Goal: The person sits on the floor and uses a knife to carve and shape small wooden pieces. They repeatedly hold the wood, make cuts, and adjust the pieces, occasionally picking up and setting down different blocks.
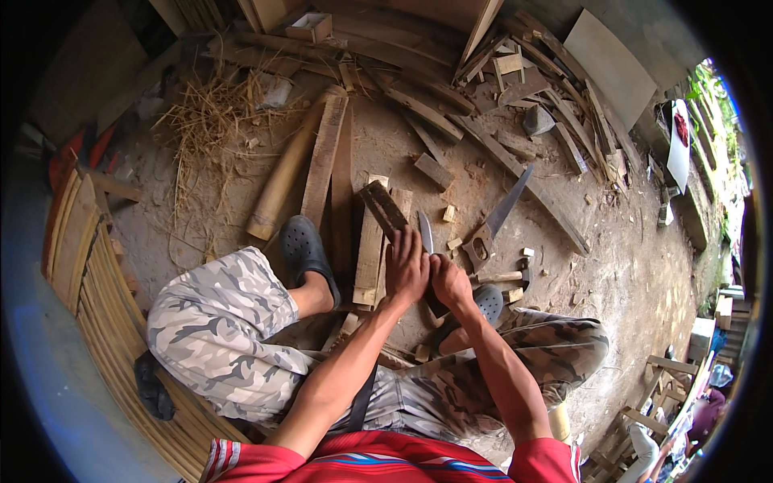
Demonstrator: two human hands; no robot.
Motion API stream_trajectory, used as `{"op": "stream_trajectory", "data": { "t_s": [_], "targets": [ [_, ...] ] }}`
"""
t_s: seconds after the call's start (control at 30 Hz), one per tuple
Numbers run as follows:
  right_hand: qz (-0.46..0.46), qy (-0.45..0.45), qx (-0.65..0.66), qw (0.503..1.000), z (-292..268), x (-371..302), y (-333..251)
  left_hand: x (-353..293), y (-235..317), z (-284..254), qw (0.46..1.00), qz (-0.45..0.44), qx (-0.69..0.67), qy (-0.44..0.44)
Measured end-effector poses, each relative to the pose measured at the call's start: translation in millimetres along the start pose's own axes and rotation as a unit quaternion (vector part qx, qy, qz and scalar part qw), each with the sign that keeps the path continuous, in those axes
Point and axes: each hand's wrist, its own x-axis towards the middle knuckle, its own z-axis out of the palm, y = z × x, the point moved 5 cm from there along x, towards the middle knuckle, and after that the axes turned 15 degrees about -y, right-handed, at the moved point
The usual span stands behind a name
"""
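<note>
Between my knees lies a dark brown piece of wood, tilted, with its far end resting on a pale timber block. My left hand is closed over this wood, fingers wrapped on its upper side. Close against it on the right, my right hand is closed round a knife, whose handle is hidden in the fist. The knife blade points away from me, beside the wood's right edge. Part of the wood beneath my hands is covered.
A handsaw and a hammer lie right of my hands. Long planks and a bamboo pole are ahead to the left, near straw. Scrap timber piles up at the far right. Bent strips line my left.
</note>
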Motion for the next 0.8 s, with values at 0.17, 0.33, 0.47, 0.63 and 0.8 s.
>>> {"op": "stream_trajectory", "data": {
  "t_s": [0.17, 0.33, 0.47, 0.63, 0.8],
  "targets": [
    [0.006, 0.057, 0.058, 0.997, -37.8, 0.5, 21.1, -18.1, 46.8, -7.6, 0.981, 0.187, -0.009, -0.056],
    [0.067, 0.056, 0.007, 0.996, -84.4, -22.0, 19.0, -15.8, 64.4, -22.1, 0.982, 0.182, -0.052, -0.011],
    [0.081, 0.045, -0.050, 0.994, -121.0, -64.4, -9.6, 15.0, -6.6, -14.0, 0.993, -0.093, 0.008, 0.065],
    [0.082, 0.027, -0.036, 0.996, -145.2, -102.6, -31.1, 31.6, 1.7, -59.3, 0.982, -0.042, -0.131, 0.127],
    [-0.017, 0.070, 0.125, 0.989, -125.7, -89.2, -2.4, 28.6, 80.0, -86.1, 0.945, -0.007, -0.294, 0.141]
  ]
}}
